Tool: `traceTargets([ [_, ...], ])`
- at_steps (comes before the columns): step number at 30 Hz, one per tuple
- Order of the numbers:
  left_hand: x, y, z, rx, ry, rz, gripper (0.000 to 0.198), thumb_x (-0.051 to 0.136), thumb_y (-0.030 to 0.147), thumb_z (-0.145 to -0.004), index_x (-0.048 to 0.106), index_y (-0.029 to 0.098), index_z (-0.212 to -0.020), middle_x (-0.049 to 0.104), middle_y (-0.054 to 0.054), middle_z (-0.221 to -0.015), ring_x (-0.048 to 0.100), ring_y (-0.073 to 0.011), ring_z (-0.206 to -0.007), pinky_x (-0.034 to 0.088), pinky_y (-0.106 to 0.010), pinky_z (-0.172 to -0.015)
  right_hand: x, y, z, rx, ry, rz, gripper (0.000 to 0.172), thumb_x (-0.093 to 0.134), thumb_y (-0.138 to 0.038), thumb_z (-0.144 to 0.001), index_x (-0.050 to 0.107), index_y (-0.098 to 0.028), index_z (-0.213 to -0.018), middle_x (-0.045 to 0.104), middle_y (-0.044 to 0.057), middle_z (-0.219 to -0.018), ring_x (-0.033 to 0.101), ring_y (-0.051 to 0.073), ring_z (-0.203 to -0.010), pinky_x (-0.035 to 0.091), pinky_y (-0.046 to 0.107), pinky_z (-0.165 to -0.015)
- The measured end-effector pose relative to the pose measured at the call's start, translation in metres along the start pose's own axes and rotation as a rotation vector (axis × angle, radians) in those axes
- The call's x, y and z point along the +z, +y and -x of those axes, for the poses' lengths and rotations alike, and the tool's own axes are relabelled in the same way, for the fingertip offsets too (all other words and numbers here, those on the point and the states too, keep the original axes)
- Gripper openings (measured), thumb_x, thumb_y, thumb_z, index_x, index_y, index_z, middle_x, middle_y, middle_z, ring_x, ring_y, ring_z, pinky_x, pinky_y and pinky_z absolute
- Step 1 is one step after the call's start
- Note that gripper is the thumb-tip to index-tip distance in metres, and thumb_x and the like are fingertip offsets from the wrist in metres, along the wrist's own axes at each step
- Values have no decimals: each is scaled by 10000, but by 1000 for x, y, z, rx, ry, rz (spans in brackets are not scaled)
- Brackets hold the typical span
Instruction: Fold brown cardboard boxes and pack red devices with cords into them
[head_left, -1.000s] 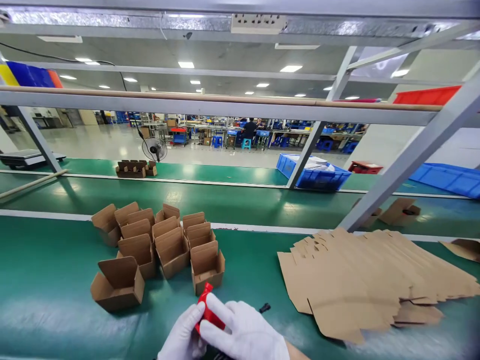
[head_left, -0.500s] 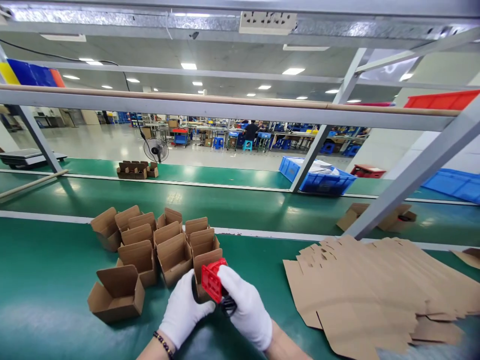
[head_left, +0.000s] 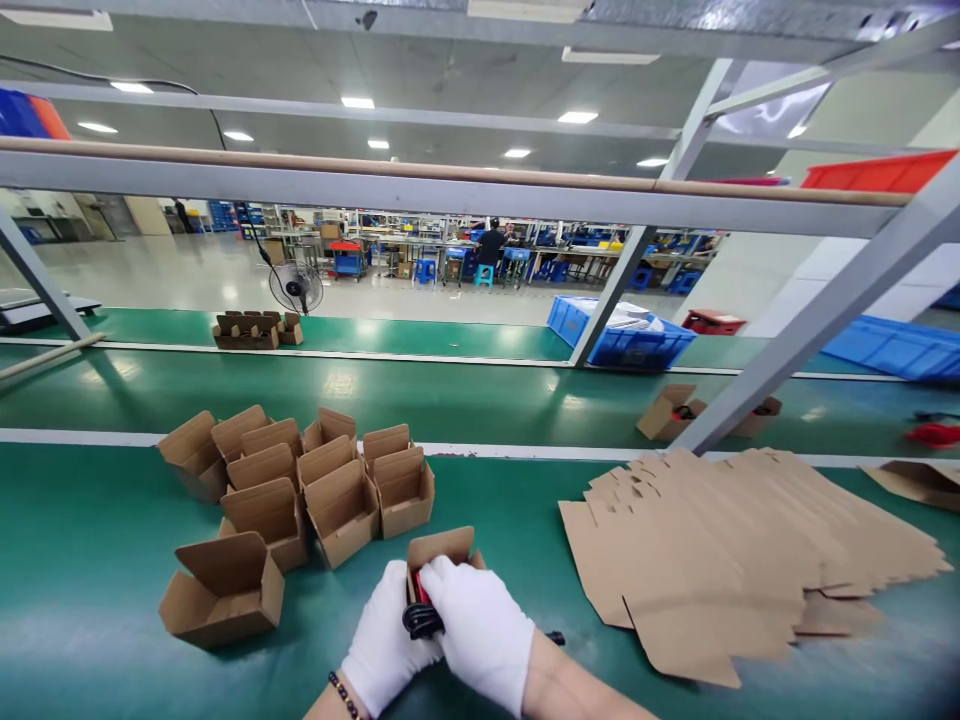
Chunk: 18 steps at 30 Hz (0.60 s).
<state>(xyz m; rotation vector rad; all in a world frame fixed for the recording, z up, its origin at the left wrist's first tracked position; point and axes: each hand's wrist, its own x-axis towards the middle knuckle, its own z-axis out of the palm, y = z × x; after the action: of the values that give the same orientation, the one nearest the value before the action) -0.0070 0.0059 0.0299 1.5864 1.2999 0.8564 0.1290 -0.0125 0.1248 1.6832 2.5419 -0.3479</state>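
Observation:
Both my hands wear white gloves and meet at the bottom centre over a small open cardboard box (head_left: 442, 547). My right hand (head_left: 480, 630) is curled over a red part with a black cable (head_left: 418, 612), pressing it into the box. My left hand (head_left: 382, 650) cups the box's near left side, fingers wrapped. Only a sliver of the red part shows between the fingers. A small black piece (head_left: 555, 637) lies on the green belt (head_left: 97, 560) just right of my right wrist.
Several open folded boxes (head_left: 300, 480) cluster at left, one apart (head_left: 221, 590) in front. A fanned stack of flat cardboard blanks (head_left: 742, 540) lies at right. Metal frame posts (head_left: 817, 310) cross the view. Blue bins (head_left: 622, 340) and more boxes sit on the far belts.
The red part was held up in the air between both hands; now it is down inside a box pulled out of the cluster toward me. My hands closed over that box.

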Motion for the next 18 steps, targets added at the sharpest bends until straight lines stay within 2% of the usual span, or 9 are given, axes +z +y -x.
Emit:
traceTargets([
  [2,-1,0,-1,16,-27,-68,367,790,307,-622,575,227,-908,671,-53,-910,655,-272,-882,520,-381,-853,30,9,3,-29,163,-57,485,604,-136,-728,637,-159,-1211,669,162,-1229,657,332,-1076,553,407,-863],
  [4,-3,1,-2,34,-47,-137,275,747,346,-692,599,223,-888,680,-80,-920,660,-273,-860,518,-386,-829,60,18,5,-123,323,-47,529,589,-113,-742,619,-186,-1265,643,149,-1319,589,332,-1216,545,399,-904],
  [5,-4,2,-2,44,-45,-164,231,715,359,-728,601,220,-873,681,-94,-920,662,-276,-855,517,-395,-828,72,20,5,-168,367,-28,508,569,-97,-767,625,-195,-1262,649,139,-1323,570,325,-1249,546,394,-904],
  [7,-4,3,-1,66,-20,-185,179,654,363,-782,588,218,-864,680,-114,-930,664,-283,-865,514,-412,-846,86,19,2,-192,351,5,458,541,-90,-811,647,-195,-1245,682,137,-1280,586,329,-1232,558,411,-876],
  [11,-1,1,1,47,-15,-95,115,597,303,-830,549,222,-895,683,-107,-933,670,-270,-889,511,-403,-895,80,6,-7,-85,145,-18,498,601,-220,-814,636,-114,-1300,645,213,-1315,592,393,-1198,523,533,-948],
  [13,-1,-1,1,31,-41,-35,133,602,282,-830,546,218,-931,694,-106,-955,678,-261,-905,515,-391,-912,74,4,-6,-82,156,-25,504,598,-225,-812,634,-98,-1299,635,219,-1329,583,396,-1211,518,528,-950],
  [15,-1,-2,0,49,-56,24,168,613,286,-833,560,209,-973,704,-110,-1004,683,-256,-949,516,-375,-932,71,9,0,-171,298,-18,456,567,-171,-834,627,-96,-1279,654,206,-1304,594,368,-1203,531,480,-918],
  [18,-3,-1,-3,55,-53,83,317,727,307,-758,582,203,-1020,715,-104,-1069,688,-252,-987,526,-345,-937,73,20,17,-320,645,-25,368,472,-73,-897,595,-115,-1241,707,157,-1159,653,279,-1072,531,377,-838],
])
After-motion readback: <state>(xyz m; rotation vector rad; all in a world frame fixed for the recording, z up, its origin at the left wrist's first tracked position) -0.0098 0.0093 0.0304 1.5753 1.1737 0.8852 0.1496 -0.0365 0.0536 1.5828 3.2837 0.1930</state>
